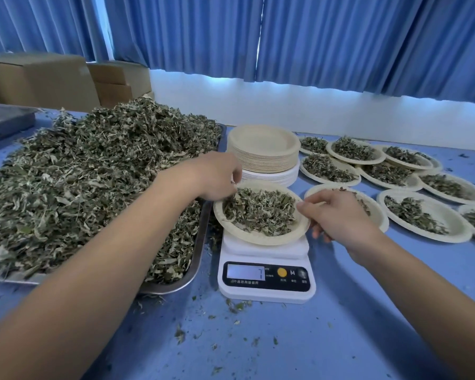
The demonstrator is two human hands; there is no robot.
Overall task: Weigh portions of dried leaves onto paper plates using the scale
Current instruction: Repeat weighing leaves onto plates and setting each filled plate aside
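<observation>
On the blue table [340,325], pretty much dead centre, sat a white scale [266,290] with a paper plate [258,237] on its platform, and the plate had a decent portion of dried leaves [258,212] in it. The display [246,271] showed what looked like a 7, kinda blurry though.

The person's right hand [337,215] was at the plate's 3 o'clock edge, thumb on top of the rim and fingers curled underneath, so it had the plate pinched. The left hand [214,176] was over the rim at about 10 o'clock with its fingers curled down. Honestly couldn't tell if it was gripping the rim or just picking at leaves, since the fingertips were hidden.

At 9 o'clock from the scale was a metal tray [200,242] with a huge heap of leaves [80,174] on it. At 12 o'clock, just behind, stood a stack of empty plates [263,149]. From 1 to 3 o'clock a bunch of filled plates [422,215] were spread out, overlapping. Loose crumbs [239,305] lay scattered at 6 o'clock.
</observation>
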